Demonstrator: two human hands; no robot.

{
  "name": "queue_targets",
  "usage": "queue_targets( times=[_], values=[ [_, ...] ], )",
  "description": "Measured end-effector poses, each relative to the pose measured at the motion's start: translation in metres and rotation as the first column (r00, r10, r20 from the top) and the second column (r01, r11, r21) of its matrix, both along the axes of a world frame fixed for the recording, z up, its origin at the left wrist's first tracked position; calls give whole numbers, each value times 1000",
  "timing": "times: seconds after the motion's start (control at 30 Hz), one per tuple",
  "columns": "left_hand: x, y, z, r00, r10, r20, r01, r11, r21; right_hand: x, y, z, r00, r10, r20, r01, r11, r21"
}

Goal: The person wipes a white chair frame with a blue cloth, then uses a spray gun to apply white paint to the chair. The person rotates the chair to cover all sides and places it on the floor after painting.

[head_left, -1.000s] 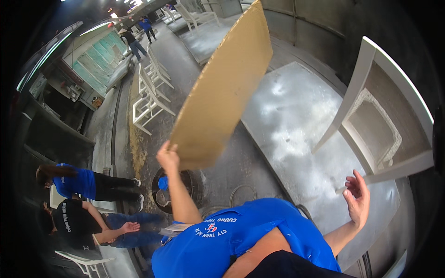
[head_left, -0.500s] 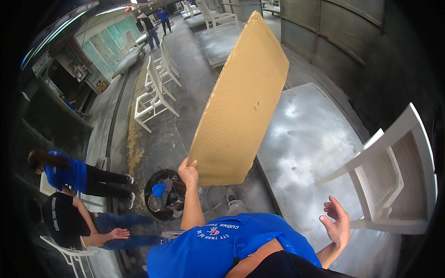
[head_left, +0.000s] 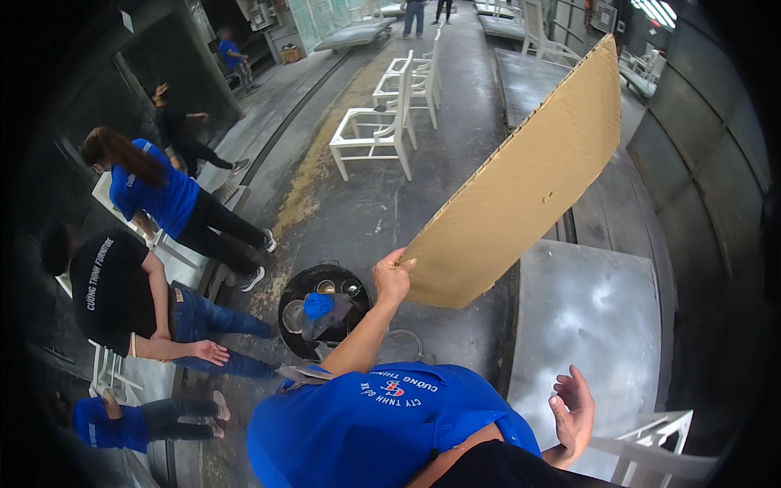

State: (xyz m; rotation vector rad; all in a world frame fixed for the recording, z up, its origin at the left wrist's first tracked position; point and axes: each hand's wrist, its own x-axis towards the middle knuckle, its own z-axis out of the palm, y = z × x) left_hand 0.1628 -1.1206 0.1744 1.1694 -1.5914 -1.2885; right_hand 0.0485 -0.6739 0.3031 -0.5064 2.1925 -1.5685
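Observation:
My left hand (head_left: 392, 278) grips the near corner of a large sheet of brown cardboard (head_left: 521, 187). The sheet is tilted and reaches up and away to the right, with a small dent in its face. My right hand (head_left: 572, 411) hangs free, its fingers apart and slightly curled, above a grey metal-topped platform (head_left: 590, 317). Close beside that hand, at the lower right, stands a white chair (head_left: 651, 451), only partly in view. Left of my left forearm sits a round black tub (head_left: 294, 342) holding a blue crumpled cloth (head_left: 318, 306) and several small containers.
Several white chair frames (head_left: 378, 134) stand on the floor ahead. At left, a person in a blue shirt (head_left: 159, 187) and one in black (head_left: 114, 293) stand near white chairs; another (head_left: 110, 419) is lower left. Dark metal panels (head_left: 691, 138) line the right.
The view has swung right. The cardboard is still in my left hand and now leans further right. The white chair by my right hand has shifted toward the lower right edge.

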Motion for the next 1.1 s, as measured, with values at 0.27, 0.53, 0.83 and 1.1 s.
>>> queue_targets(
  times=[0.27,0.53,0.83,1.1],
  values=[
    [-34,-45,-36,999,43,-17,-39,982,186,-74,-81,-4,994,97,-55,-96,995,19],
    [-136,-104,-62,997,75,0,-73,974,216,-178,-125,-17,997,34,-75,-32,999,25],
    [-283,-167,-51,995,95,-1,-92,971,219,-307,-158,-28,997,-11,-73,14,999,52],
    [-379,-205,-79,993,31,114,-56,974,218,-344,-170,-47,995,-74,69,72,997,25]
  ],
)
